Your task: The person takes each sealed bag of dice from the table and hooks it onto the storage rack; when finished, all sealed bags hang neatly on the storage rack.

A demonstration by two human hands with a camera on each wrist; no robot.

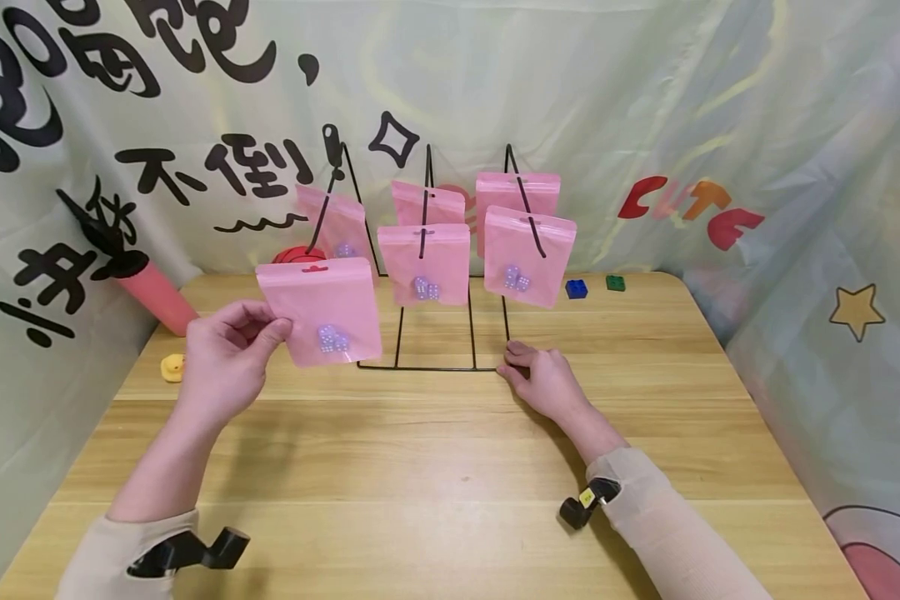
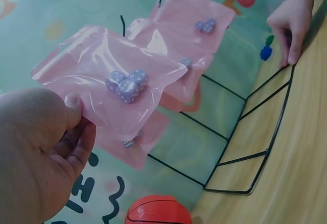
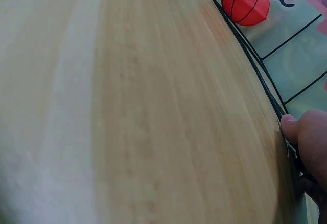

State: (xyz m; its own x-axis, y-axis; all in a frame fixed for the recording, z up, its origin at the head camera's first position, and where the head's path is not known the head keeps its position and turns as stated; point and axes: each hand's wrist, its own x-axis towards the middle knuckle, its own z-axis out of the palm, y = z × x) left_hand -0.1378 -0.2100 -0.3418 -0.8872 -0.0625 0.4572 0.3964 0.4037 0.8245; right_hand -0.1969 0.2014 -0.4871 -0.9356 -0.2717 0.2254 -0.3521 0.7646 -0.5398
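My left hand (image 1: 225,358) pinches the left edge of a pink zip bag (image 1: 352,304) between thumb and fingers. Several pale purple dice (image 2: 127,85) show through its film. The bag's top, with a hang hole, lies just below the tip of the left hook (image 1: 322,212) of a black wire rack (image 1: 435,368). Behind it, another pink bag (image 1: 330,217) hangs on that hook. Two bags hang on the middle hook, the front bag (image 1: 423,258) showing dice, and two on the right hook, with a front bag (image 1: 531,250). My right hand (image 1: 543,379) pinches the rack's front right corner.
A red ball (image 3: 245,2) with black lines is behind the rack's left side. Blue (image 1: 577,289) and green (image 1: 615,283) toy bricks lie at the back right. At left are a yellow duck (image 1: 172,367) and a pink vase (image 1: 157,296). A printed curtain (image 1: 570,100) surrounds the wooden table (image 1: 420,483).
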